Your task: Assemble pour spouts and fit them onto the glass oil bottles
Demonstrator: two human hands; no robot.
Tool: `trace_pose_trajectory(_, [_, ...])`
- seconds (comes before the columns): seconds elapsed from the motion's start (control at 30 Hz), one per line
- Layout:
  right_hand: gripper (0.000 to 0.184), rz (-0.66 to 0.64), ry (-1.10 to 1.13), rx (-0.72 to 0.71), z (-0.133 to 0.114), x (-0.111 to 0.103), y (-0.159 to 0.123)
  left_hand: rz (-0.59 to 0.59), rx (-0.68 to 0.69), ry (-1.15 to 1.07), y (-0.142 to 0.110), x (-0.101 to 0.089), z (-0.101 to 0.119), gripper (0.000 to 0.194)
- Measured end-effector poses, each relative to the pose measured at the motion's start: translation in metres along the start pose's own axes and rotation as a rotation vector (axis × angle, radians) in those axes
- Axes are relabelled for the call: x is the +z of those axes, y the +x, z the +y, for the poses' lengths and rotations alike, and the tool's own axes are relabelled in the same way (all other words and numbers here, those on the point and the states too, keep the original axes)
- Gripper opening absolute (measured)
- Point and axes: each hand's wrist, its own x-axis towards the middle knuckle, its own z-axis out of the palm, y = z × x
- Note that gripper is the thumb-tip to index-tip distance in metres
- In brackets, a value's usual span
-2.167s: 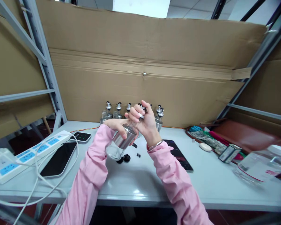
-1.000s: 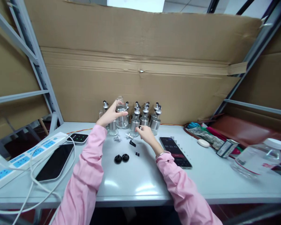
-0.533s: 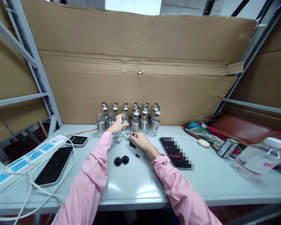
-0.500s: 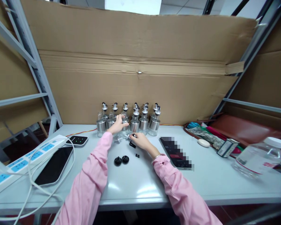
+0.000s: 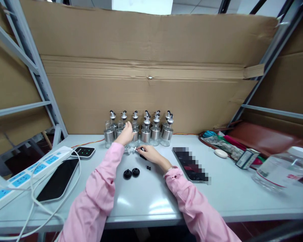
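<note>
My left hand (image 5: 125, 134) is raised in front of the bottle row, its fingers drawn together. Whatever they grip is hidden behind the hand. My right hand (image 5: 153, 154) pinches a small black and silver piece (image 5: 142, 149), apparently a pour spout part, low over the table. Just left of its fingertips lie small clear and whitish pieces (image 5: 131, 150). Behind both hands stand several glass bottles with metal sleeves (image 5: 145, 135). Many carry silver pour spouts with black levers; a front-left bottle (image 5: 108, 136) has a bare neck. Nearer me are two black round stoppers (image 5: 127, 174) and tiny black bits (image 5: 148, 167).
At the left are a power strip (image 5: 32, 171), white cables, a phone (image 5: 58, 179) and a small black device (image 5: 83, 152). A dark, partly pixelated phone (image 5: 189, 164) lies right of my hand. Farther right are a white oval object (image 5: 220, 153), a small box (image 5: 247, 158) and a plastic bottle (image 5: 284, 169).
My left hand has shifted slightly left and its fingers have drawn in from reaching rightward. My right hand has moved a little left, covering part of a black piece on the table.
</note>
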Motion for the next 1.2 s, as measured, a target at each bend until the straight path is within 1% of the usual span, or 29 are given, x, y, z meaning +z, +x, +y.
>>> trace_pose_trajectory(0.07, [0.029, -0.008, 0.01, -0.006, -0.001, 0.0, 0.0, 0.031, -0.003, 0.107, -0.014, -0.011, 0.004, 0.039])
trace_pose_trajectory(0.1, [0.029, -0.014, 0.01, -0.01, -0.001, 0.001, 0.0, 0.03, -0.014, 0.15, -0.023, -0.015, 0.004, 0.031])
trace_pose_trajectory(0.13, [0.029, -0.023, 0.007, -0.013, -0.002, 0.001, 0.0, 0.007, -0.02, 0.184, -0.033, -0.016, 0.003, 0.028])
trace_pose_trajectory(0.17, [0.029, -0.034, -0.001, -0.014, -0.002, 0.001, 0.0, -0.031, -0.027, 0.207, -0.042, -0.015, 0.001, 0.027])
trace_pose_trajectory(0.23, [0.03, -0.055, -0.024, -0.016, -0.004, 0.002, 0.0, -0.084, -0.015, 0.209, -0.059, -0.006, -0.009, 0.036])
trace_pose_trajectory(0.33, [0.031, -0.079, -0.014, -0.028, -0.007, 0.004, 0.0, -0.149, 0.117, 0.148, -0.074, 0.014, -0.027, 0.045])
trace_pose_trajectory(0.4, [0.031, -0.073, 0.013, -0.04, -0.008, 0.004, -0.001, -0.197, 0.177, 0.112, -0.077, 0.025, -0.037, 0.041])
trace_pose_trajectory(0.47, [0.03, -0.021, 0.015, -0.03, -0.007, 0.003, 0.0, -0.213, 0.215, 0.08, -0.076, 0.03, -0.043, 0.037])
trace_pose_trajectory(0.63, [0.028, 0.204, -0.161, 0.125, 0.006, -0.006, 0.002, -0.166, 0.204, -0.006, -0.072, 0.031, -0.051, 0.024])
trace_pose_trajectory(0.73, [0.028, 0.274, -0.19, 0.176, 0.015, -0.01, 0.003, -0.168, 0.184, -0.003, -0.071, 0.03, -0.055, 0.021])
trace_pose_trajectory(0.87, [0.025, 0.269, -0.176, 0.155, 0.021, -0.009, 0.003, -0.151, 0.181, -0.005, -0.07, 0.03, -0.06, 0.021])
trace_pose_trajectory(0.97, [0.025, 0.259, -0.164, 0.135, 0.022, -0.007, 0.003, -0.113, 0.169, -0.002, -0.069, 0.027, -0.062, 0.023])
trace_pose_trajectory(1.07, [0.028, 0.264, -0.153, 0.138, 0.024, -0.006, 0.004, -0.056, 0.116, 0.008, -0.069, 0.023, -0.064, 0.026])
trace_pose_trajectory(1.2, [0.028, 0.273, -0.152, 0.162, 0.026, -0.006, 0.004, 0.01, 0.027, -0.023, -0.069, 0.018, -0.064, 0.023])
